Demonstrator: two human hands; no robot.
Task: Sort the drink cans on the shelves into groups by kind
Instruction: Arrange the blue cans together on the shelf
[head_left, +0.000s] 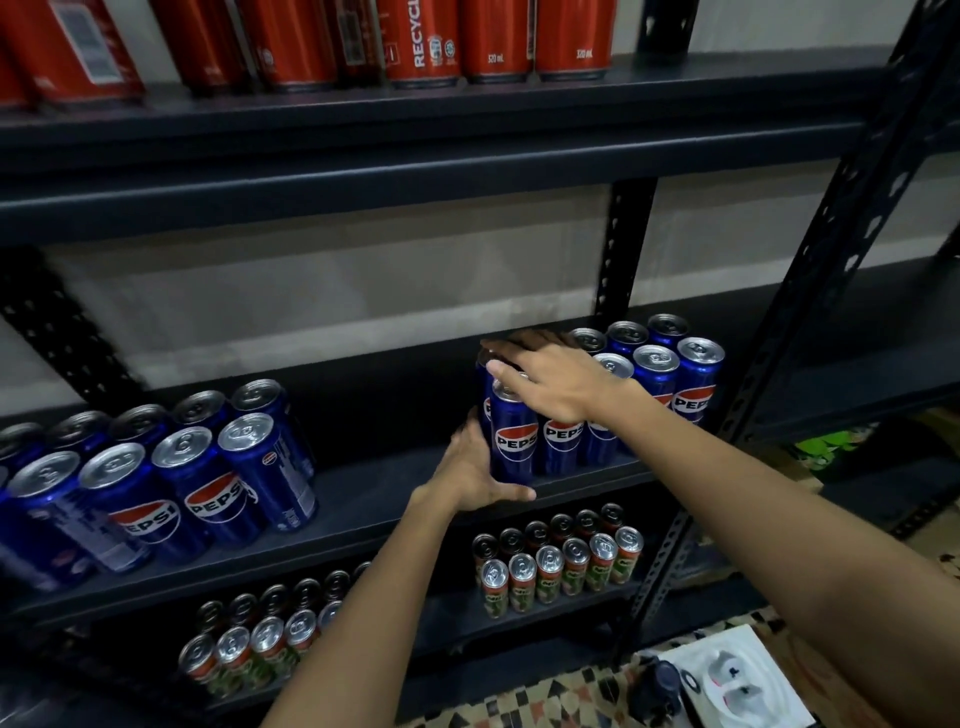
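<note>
Nearest the lens, two bare forearms reaching up from the lower edge toward the middle dark metal shelf (363, 499); left hand (470, 470) curled round the lower body of a slim blue Pepsi can (511, 439) at the near left corner of the right-hand cluster of blue cans (657, 384), thumb lying under its base at the shelf lip; right hand (550, 382) spread flat with straight fingers over the silver tops of that can and its neighbours, pressing rather than gripping. Standing upright on the shelf, touching the can beside it, so placement looks nearly done. Best handled now by keeping the flat palm as a steadying cap while sliding the can snug against the row, base square to the shelf edge and not overhanging it, label facing forward like the rest. Worth easing the lower grip off sideways, not outward, since tall thin cans tip readily and one knock could topple the close-packed block. Waiting well apart on the same shelf's left end, a second group of blue Pepsi cans (171, 467), probably next to be merged. Already grouped by kind: red cans (415, 47) on the top shelf (467, 109), green and red cans (556, 564) on the shelf below
</note>
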